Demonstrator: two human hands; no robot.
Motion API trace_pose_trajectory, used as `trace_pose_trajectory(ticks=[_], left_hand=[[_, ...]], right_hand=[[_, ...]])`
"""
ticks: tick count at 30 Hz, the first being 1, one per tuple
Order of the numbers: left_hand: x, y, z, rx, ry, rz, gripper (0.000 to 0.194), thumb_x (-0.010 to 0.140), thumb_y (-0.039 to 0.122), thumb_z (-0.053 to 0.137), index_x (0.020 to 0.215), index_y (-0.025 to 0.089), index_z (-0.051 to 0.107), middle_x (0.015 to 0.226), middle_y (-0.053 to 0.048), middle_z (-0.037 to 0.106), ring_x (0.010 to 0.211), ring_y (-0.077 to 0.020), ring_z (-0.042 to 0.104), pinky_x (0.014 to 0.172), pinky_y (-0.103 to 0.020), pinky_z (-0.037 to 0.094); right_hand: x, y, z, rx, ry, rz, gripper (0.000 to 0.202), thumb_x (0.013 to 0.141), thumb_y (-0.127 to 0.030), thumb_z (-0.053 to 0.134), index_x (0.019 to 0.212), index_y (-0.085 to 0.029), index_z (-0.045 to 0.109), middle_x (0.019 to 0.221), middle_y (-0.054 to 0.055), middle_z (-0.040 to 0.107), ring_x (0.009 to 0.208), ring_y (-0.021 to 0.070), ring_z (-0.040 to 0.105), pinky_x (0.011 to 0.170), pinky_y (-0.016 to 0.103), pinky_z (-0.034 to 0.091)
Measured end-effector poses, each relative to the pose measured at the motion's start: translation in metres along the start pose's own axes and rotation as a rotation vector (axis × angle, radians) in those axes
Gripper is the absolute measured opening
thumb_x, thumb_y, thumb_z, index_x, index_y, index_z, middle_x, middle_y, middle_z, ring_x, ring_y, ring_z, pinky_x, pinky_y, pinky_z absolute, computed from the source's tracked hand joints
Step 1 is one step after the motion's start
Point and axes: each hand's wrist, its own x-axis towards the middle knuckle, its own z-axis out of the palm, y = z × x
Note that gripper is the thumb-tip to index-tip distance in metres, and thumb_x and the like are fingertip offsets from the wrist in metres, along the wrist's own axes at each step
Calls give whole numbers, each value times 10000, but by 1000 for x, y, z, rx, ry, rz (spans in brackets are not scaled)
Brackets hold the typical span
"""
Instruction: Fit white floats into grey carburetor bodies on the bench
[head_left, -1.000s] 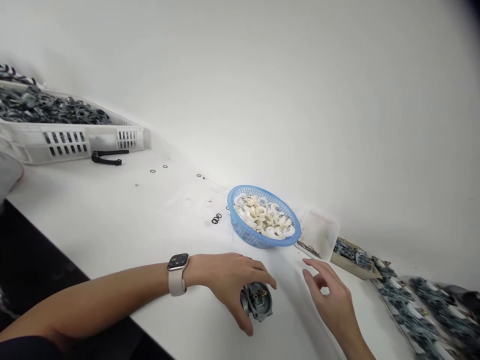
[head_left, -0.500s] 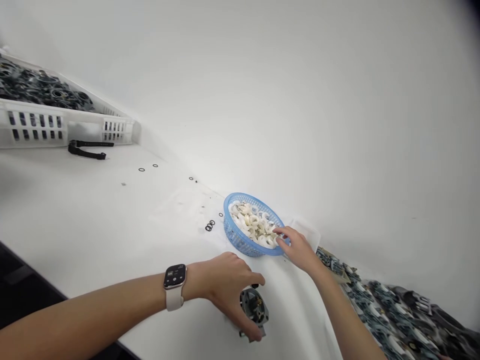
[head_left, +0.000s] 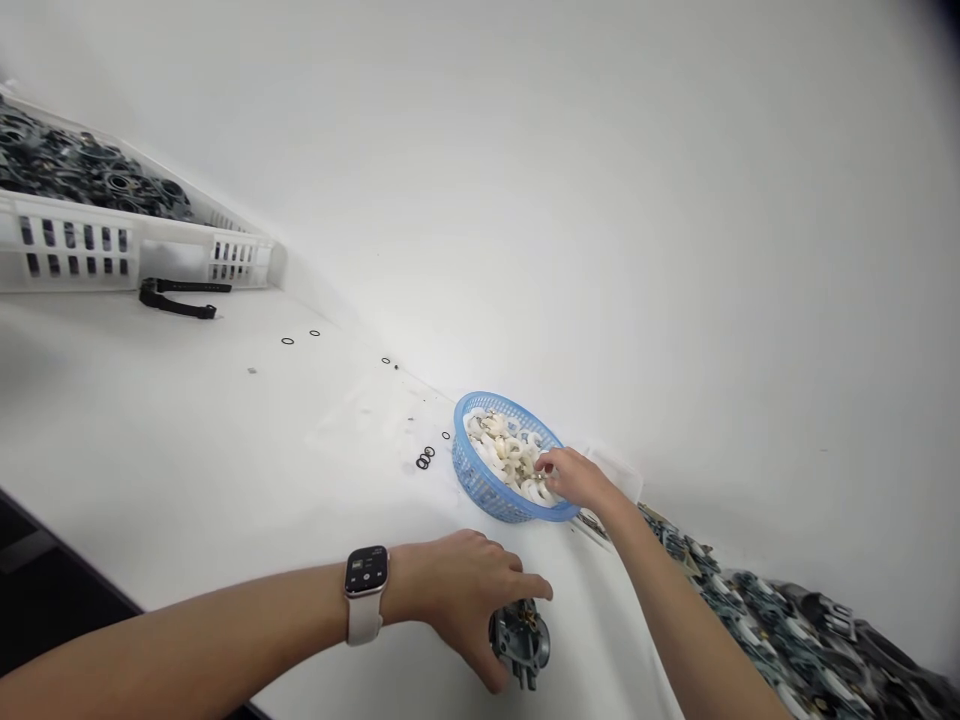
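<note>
"Wall [head_left: 637,220] fills most of the frame, white and plain. What comes below it?"

"A white table [head_left: 225,450], running from the left edge down to the bottom centre."

"And what stands on that?"

"At the upper left, a slotted white crate [head_left: 161,262] heaped with grey metal parts [head_left: 82,165]. At the lower right, metal assemblies [head_left: 787,640] lie in rows, with white bits among them."

"Nearer the middle?"

"A blue basket [head_left: 487,490], just right and below of centre, filled with white curved pieces [head_left: 499,440]. A pale tray [head_left: 619,475] shows partly behind it."

"How about the hands?"

"The left hand [head_left: 476,595], lower centre, has thumb and fingers wrapped around a carburettor-like metal body [head_left: 525,645]. The right hand [head_left: 577,478] reaches over the basket's right rim, fingertips among the white curved pieces. Thumb and forefinger bend toward each other; I can't tell whether they've pinched one."

"Where exactly is the metal body?"

"Lower centre of the frame, under the left hand. I can't tell whether it touches the table."

"Anything smaller?"

"A watch [head_left: 367,571] just behind the left hand, a bent black strap [head_left: 180,300] in front of the crate, then thin black rings [head_left: 425,458] left of the basket, a few bunched together."
</note>
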Motion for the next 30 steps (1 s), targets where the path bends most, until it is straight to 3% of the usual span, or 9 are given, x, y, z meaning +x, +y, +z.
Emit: trace_pose_trajectory(ticks=[7, 14, 24, 27, 30], left_hand=[[-1, 2, 2, -4, -1, 12, 754, 713, 618, 742, 1352, 273, 544, 997, -66, 738, 817, -315, 719, 665, -356, 507], [0, 5, 2, 42, 48, -4, 674, 741, 696, 685, 1243, 253, 604, 891, -62, 738, 719, -286, 702, 607, -342, 485], [0, 4, 9, 96, 75, 7, 634, 729, 711, 679, 1160, 250, 620, 846, -40, 722, 681, -265, 681, 602, -335, 465], [3, 3, 11, 116, 121, -46, 638, 703, 768, 660, 1067, 245, 627, 836, -36, 702, 687, -266, 673, 635, -354, 478], [7, 2, 12, 156, 244, -152, 552, 773, 748, 612, 952, 227, 621, 795, -34, 673, 696, -264, 663, 662, -374, 490]], right_hand=[[-5, -8, -5, -55, 10, -14, 316, 772, -36, 561, 892, -233, 777, 1000, 76, 713, 1013, 249, 614, 735, 281, 401], [-14, 0, -8, 29, 52, 25, 272, 838, -135, 546, 985, -228, 756, 1034, 62, 718, 976, 212, 629, 737, 262, 417], [-13, -3, -5, 115, 98, 31, 174, 805, -194, 563, 825, -208, 735, 983, 58, 707, 913, 212, 632, 707, 270, 401], [-16, -3, -12, 158, 152, 36, 155, 801, -209, 573, 806, -206, 728, 972, 58, 711, 908, 214, 636, 729, 280, 422], [-29, -5, -20, 212, 227, 35, 173, 824, -236, 563, 841, -217, 734, 981, 50, 718, 916, 211, 643, 776, 296, 451]])
